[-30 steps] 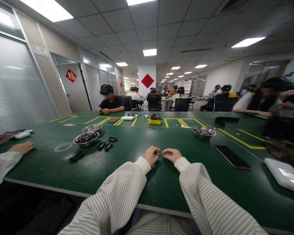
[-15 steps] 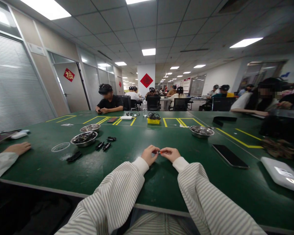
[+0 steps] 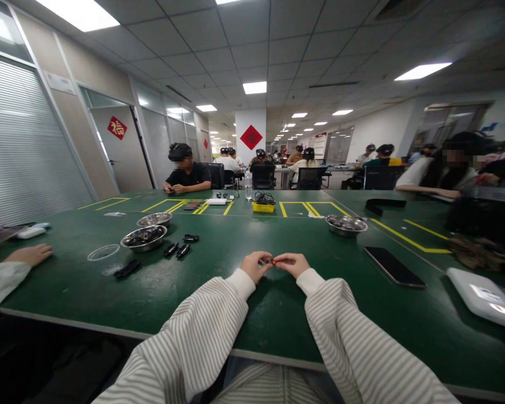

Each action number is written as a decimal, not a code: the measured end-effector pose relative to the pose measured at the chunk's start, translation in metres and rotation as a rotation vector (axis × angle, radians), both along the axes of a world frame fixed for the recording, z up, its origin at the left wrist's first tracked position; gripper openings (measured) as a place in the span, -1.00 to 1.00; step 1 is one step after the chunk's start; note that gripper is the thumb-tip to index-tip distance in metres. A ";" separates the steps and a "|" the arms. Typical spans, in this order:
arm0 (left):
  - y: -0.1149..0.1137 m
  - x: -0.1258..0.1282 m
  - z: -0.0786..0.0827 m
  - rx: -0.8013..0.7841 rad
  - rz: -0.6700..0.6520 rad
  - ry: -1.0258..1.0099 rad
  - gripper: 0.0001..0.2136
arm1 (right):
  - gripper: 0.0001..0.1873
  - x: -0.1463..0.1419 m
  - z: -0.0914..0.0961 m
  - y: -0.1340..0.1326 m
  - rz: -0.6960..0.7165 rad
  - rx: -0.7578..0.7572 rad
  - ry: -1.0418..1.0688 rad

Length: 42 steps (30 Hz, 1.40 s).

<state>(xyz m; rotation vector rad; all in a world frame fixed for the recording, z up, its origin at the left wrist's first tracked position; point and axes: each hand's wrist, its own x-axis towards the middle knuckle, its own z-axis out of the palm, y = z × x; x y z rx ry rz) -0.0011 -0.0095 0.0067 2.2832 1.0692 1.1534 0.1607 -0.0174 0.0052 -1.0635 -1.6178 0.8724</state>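
Above the green table [image 3: 219, 303], my left hand [image 3: 256, 266] and my right hand [image 3: 293, 265] meet fingertip to fingertip. Between them is a small orange and dark part [image 3: 274, 262], too small to name. Both hands are closed in a pinch on it, and the fingers hide much of it. To the left of my hands lie several black plastic pieces [image 3: 183, 251]. Beyond these stands a metal bowl [image 3: 162, 242] filled with dark parts, with a second bowl [image 3: 168, 220] just behind it.
A third metal bowl [image 3: 345, 231] stands right of centre. Nearer are a phone [image 3: 393, 267] and a white device [image 3: 482, 297]. A yellow box with cables [image 3: 263, 207] and a bottle [image 3: 248, 186] stand farther back. At left rests another person's hand [image 3: 29, 255].
My hands stay almost in place, fingers shifting slightly around the small part. Its orange side shows a little more clearly now.
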 end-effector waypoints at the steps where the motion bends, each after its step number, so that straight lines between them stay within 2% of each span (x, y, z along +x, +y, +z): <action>1: 0.000 0.000 0.000 -0.011 0.013 0.005 -0.78 | -0.75 0.000 0.000 0.000 0.004 -0.006 0.009; 9: 0.001 -0.001 0.000 0.021 -0.064 0.038 -0.84 | -0.77 0.000 -0.001 0.000 0.011 -0.023 0.001; 17: 0.000 -0.002 0.001 0.030 -0.085 0.035 -0.85 | -0.79 0.000 0.003 -0.002 -0.003 -0.029 -0.026; 21: 0.000 -0.001 0.000 0.073 -0.108 0.005 -0.84 | -0.78 0.000 0.002 -0.001 0.009 -0.030 0.000; 25: 0.001 -0.002 -0.001 0.113 -0.112 -0.007 -0.75 | -0.77 0.000 -0.001 0.001 0.027 -0.036 0.019; 30: 0.001 -0.004 0.002 0.183 -0.168 0.052 -0.83 | -0.78 0.001 -0.002 0.002 0.022 -0.064 0.037; 34: 0.000 -0.004 0.002 0.198 -0.188 0.050 -0.81 | -0.80 0.001 -0.001 0.001 0.025 -0.071 0.013; 38: 0.001 -0.002 0.000 0.208 -0.123 0.042 -0.82 | -0.77 0.001 0.000 0.000 0.033 -0.068 -0.009; 42: 0.013 -0.010 0.002 0.199 0.055 0.090 -0.83 | -0.69 0.002 0.001 0.001 0.031 -0.079 -0.031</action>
